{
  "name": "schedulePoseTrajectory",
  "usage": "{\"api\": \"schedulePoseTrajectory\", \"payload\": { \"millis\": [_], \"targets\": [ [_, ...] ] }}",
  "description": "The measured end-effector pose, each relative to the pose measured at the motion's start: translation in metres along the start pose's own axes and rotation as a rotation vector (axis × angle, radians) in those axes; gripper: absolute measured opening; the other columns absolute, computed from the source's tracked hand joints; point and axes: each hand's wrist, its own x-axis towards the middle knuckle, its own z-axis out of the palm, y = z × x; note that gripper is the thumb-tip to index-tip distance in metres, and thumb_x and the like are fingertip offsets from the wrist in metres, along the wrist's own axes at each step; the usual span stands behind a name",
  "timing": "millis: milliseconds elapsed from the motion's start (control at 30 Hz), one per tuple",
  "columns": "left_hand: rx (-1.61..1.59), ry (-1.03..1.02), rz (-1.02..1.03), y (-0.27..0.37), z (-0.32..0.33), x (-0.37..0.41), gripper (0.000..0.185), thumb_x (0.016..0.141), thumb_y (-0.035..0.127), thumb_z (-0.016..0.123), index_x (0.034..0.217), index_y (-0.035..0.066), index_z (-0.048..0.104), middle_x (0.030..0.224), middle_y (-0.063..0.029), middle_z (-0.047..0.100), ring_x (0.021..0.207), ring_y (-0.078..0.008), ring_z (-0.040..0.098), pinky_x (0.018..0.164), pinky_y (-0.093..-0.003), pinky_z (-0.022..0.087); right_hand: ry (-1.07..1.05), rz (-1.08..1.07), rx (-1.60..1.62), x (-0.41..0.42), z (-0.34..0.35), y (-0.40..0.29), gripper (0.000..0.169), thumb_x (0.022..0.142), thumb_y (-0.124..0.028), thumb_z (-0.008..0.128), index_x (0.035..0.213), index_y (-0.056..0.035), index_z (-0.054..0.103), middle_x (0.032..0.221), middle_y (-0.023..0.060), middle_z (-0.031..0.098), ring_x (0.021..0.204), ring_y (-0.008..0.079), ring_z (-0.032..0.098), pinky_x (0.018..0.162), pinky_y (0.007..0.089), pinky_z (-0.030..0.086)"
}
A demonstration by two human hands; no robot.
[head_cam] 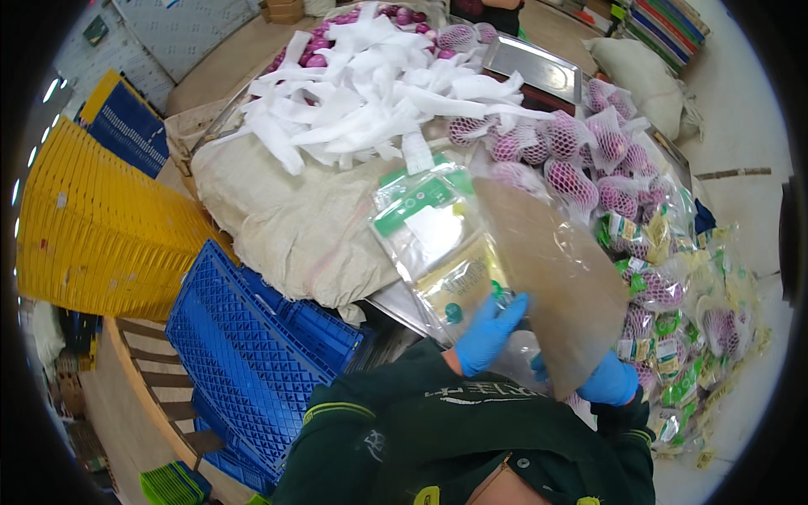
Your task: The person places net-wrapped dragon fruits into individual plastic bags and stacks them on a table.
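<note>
My left hand (489, 334), in a blue glove, is at the lower edge of a stack of clear printed plastic bags (451, 274). Its thumb and fingers pinch the bag plastic beside a green mark. My right hand (611, 380), gloved too, grips the near end of a brown flat sheet (549, 265) with a glossy surface. Fingertips of that hand show past the sheet's left edge. The sheet curves upward and covers part of the table. To its right lie purple onions in white foam nets (571, 186).
White foam net sleeves (379, 95) are heaped over loose onions (315, 60). A metal-topped scale (533, 66) stands behind. Bagged onions (659, 287) pile up at right. A woven sack (297, 221), blue crates (246, 353) and stacked yellow crates (107, 227) are at left. Another person (499, 12) stands beyond.
</note>
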Motion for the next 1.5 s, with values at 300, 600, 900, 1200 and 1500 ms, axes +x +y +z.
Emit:
{"api": "schedulePoseTrajectory", "payload": {
  "millis": [300,600,900,1200,1500],
  "targets": [
    [-0.020,0.542,0.472,0.059,-0.221,0.015,0.039,0.104,0.036,0.042,0.123,0.004,0.054,0.113,-0.0050,0.061,0.104,-0.0151,0.056,0.090,-0.0289,0.047,-0.043,-0.222,0.005,0.204,0.070,-0.004,0.054,0.094,-0.015,0.046,0.146,-0.0086,0.031,0.089,0.0290,0.062,0.075,0.0451,0.061,0.070,0.0500,0.048],
    [-0.154,0.782,0.784,0.164,-0.432,-0.137,0.041,0.097,0.031,0.047,0.127,0.004,0.053,0.131,-0.0117,0.055,0.119,-0.0254,0.050,0.106,-0.0410,0.037,-0.003,0.001,-0.034,0.099,-0.010,0.040,0.070,0.097,-0.023,0.048,0.155,-0.0178,0.010,0.121,0.0218,0.061,0.113,0.0321,0.059,0.100,0.0410,0.042],
    [1.200,0.807,0.487,0.097,-0.213,-0.021,0.019,0.096,0.014,0.049,0.099,0.001,0.063,0.100,-0.0088,0.061,0.096,-0.0189,0.057,0.088,-0.0335,0.045,0.146,0.518,-0.649,0.102,-0.140,0.157,0.054,0.082,-0.045,0.072,0.117,-0.0039,0.065,0.112,0.0204,0.064,0.101,0.0352,0.061,0.090,0.0404,0.048],
    [0.675,0.335,-0.364,0.001,-0.123,0.105,0.045,0.093,0.031,0.060,0.125,0.001,0.049,0.099,-0.0158,0.064,0.080,-0.0241,0.065,0.064,-0.0348,0.054,0.461,0.505,-0.973,0.249,-0.242,0.265,0.127,0.054,-0.054,0.086,0.148,-0.0004,0.020,0.139,0.0277,0.044,0.123,0.0426,0.048,0.103,0.0454,0.042],
    [0.351,0.274,-0.300,-0.027,-0.101,0.112,0.044,0.090,0.010,0.048,0.132,0.002,0.041,0.105,-0.0158,0.061,0.076,-0.0233,0.065,0.056,-0.0338,0.056,0.717,0.241,0.531,0.167,-0.218,0.274,0.055,0.079,-0.021,0.078,0.125,0.0004,0.057,0.116,0.0106,0.065,0.102,0.0193,0.063,0.087,0.0310,0.052]
  ]
}}
